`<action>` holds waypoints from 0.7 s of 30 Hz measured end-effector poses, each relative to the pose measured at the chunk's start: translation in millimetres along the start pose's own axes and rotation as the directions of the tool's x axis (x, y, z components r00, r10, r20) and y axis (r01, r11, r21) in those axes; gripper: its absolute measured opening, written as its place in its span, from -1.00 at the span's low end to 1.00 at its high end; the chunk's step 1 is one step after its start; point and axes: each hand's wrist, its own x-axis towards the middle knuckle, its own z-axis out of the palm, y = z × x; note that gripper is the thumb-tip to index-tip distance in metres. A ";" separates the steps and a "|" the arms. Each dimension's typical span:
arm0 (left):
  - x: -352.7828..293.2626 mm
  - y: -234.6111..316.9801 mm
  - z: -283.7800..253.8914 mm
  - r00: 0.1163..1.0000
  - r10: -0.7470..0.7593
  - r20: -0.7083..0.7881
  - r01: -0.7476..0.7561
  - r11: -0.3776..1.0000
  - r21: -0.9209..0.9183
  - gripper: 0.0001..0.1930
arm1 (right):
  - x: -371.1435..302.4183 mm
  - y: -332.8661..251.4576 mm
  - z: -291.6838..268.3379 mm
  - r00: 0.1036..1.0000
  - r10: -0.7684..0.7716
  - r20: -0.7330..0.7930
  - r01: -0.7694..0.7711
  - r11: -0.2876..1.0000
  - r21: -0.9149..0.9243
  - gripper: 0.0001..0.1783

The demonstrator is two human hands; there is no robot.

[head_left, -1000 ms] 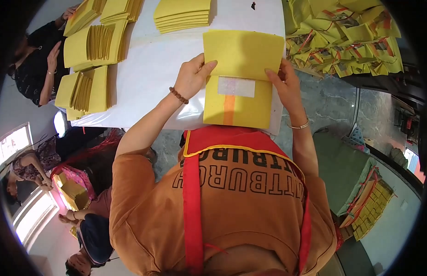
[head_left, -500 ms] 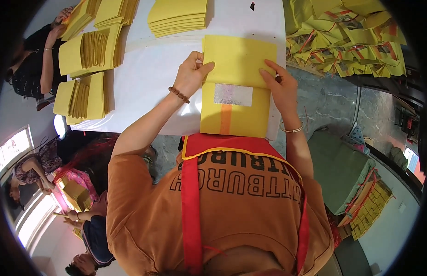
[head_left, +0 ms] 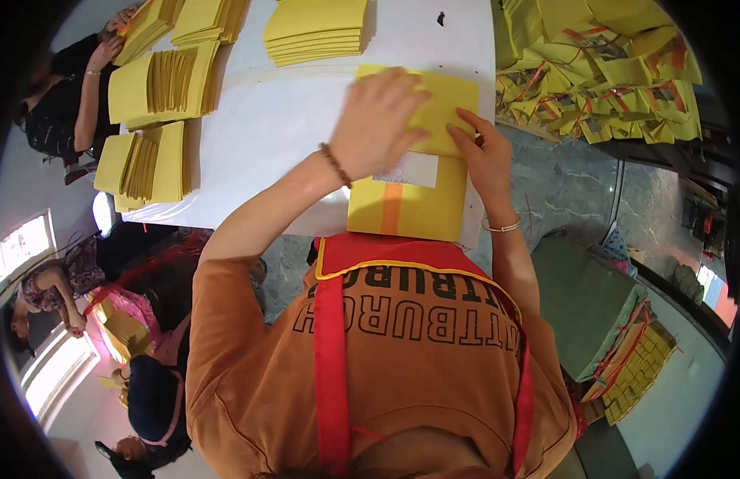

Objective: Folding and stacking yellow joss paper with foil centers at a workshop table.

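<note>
Paper, one yellow folded piece, lay at the near edge of the white-topped table, right in front of the person. Half a second earlier the left hand had its thumb and fingers at the paper's left edge; now it had moved inward and lay across the upper part, blurred, palm down with fingers extended, gripping nothing. The right hand had stayed at the right edge, thumb and forefinger tips close together on the upper part; whether they pinched it I could not tell. The lower part showed one silver-white rectangle and one orange strip. One beaded bracelet circled the left wrist, one thin bangle the right. Five yellow bundles showed elsewhere on the table, and three other people on the left.
</note>
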 end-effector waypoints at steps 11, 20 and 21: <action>-10.2 -4.5 40.4 0.961 0.147 0.235 -0.156 0.988 0.021 -0.46 | -24.2 -14.5 -6.3 0.828 -0.535 0.168 0.523 0.629 -0.575 -0.42; -5.4 -31.4 27.6 0.955 0.057 0.290 0.136 0.786 -0.603 -0.49 | -39.8 -1.5 -10.7 0.801 -0.297 0.520 0.550 0.708 -0.443 -0.45; -5.0 -30.7 26.3 0.955 0.060 0.291 0.135 0.784 -0.605 -0.49 | -40.7 -1.0 -10.5 0.803 -0.293 0.518 0.546 0.709 -0.446 -0.45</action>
